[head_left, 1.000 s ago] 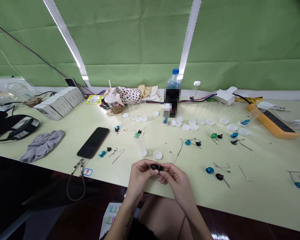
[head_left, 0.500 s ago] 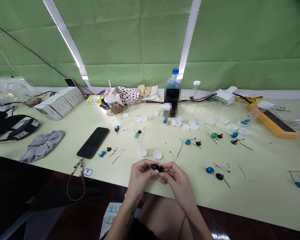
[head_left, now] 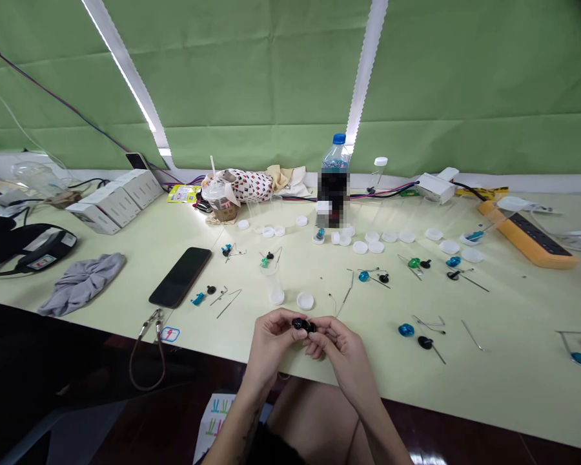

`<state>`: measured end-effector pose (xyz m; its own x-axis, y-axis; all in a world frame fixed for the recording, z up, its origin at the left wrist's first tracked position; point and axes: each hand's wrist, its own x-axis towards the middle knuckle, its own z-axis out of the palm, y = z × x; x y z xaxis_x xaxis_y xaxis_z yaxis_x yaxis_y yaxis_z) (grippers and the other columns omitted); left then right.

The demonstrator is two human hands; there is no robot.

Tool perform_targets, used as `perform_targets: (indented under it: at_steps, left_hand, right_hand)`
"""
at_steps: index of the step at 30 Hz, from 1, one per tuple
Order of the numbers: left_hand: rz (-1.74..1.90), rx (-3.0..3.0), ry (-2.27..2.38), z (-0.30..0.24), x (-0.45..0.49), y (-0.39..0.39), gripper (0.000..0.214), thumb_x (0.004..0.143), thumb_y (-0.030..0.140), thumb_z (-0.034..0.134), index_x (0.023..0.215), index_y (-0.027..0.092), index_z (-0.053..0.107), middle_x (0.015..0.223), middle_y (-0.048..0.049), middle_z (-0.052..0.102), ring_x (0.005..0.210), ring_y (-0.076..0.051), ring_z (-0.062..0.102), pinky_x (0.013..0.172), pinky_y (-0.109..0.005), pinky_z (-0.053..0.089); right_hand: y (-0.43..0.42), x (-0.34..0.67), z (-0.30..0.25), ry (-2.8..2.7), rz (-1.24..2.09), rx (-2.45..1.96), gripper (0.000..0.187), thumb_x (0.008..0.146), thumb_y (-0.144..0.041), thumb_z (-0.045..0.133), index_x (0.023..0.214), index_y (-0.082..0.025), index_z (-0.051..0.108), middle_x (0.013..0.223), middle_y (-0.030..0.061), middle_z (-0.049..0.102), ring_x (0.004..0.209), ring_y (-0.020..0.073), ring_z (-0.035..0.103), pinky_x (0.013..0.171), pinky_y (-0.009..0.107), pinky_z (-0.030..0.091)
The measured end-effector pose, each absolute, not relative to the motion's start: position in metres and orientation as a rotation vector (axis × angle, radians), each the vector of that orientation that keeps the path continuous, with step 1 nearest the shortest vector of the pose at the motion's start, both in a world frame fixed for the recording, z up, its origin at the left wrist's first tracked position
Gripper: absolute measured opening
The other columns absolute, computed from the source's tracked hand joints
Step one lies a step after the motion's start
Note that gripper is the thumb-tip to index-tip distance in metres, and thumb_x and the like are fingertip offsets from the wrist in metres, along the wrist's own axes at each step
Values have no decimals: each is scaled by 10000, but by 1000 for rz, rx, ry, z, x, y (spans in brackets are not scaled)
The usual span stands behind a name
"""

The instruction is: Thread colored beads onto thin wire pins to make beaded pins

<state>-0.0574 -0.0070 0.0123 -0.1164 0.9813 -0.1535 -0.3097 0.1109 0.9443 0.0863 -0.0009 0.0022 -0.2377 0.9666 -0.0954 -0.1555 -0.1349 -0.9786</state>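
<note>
Both hands meet just above the near edge of the pale yellow table [head_left: 513, 361]. My left hand [head_left: 270, 342] and my right hand [head_left: 341, 352] pinch a small black plastic part [head_left: 303, 325] between their fingertips. The fingers of both hands are curled round it. Just beyond the hands a small clear vial [head_left: 272, 279] lies beside a white cap [head_left: 305, 300]. A thin metal wire piece [head_left: 346, 290] lies to the right of the cap.
A black phone [head_left: 181, 276] and a grey cloth [head_left: 80, 282] lie at the left. Blue, green and black small parts with wires are scattered right of centre, with several white caps near a dark drink bottle [head_left: 334, 184]. An orange power strip [head_left: 527, 236] sits far right.
</note>
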Motion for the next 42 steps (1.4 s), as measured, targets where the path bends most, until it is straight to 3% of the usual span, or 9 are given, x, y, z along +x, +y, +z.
perform_targets:
  at_steps: [8,21,31,42]
  left_hand:
    - [1373,813,1176,14,-55,-7,149,636,118,796,775,160,760,728,-30,725,681,-148,630,662,-241,492]
    - [1329,837,1161,11,-57,-7,139,660,117,780,791,156,756,761,-44,740,707,-156,645,697,-252,501]
    - [1338,879,1168,13,-56,-7,164,673,179,804,830,163,758,808,-56,741,763,-177,656,724,-265,510]
    - [1335,865,1139,12,-56,-8,176,674,150,801,848,172,783,756,-37,739,703,-142,632,688,-232,491]
  right_hand:
    - [-1,86,-2,-1142,1542,-1045,262,795,-378,713,966,-195,638,809,18,660,714,172,650,665,300,522]
    - [-2,87,0,-1177,1544,-1062,179,847,-349,642,912,-183,644,682,3,654,649,158,621,619,280,489]
    - [-1,86,-4,-1166,1524,-1050,271,811,-370,691,1017,-204,629,810,16,659,744,178,653,693,307,522]
    - [-2,87,-3,-1183,1541,-1045,184,854,-356,643,945,-198,616,721,-2,653,673,154,626,639,276,484]
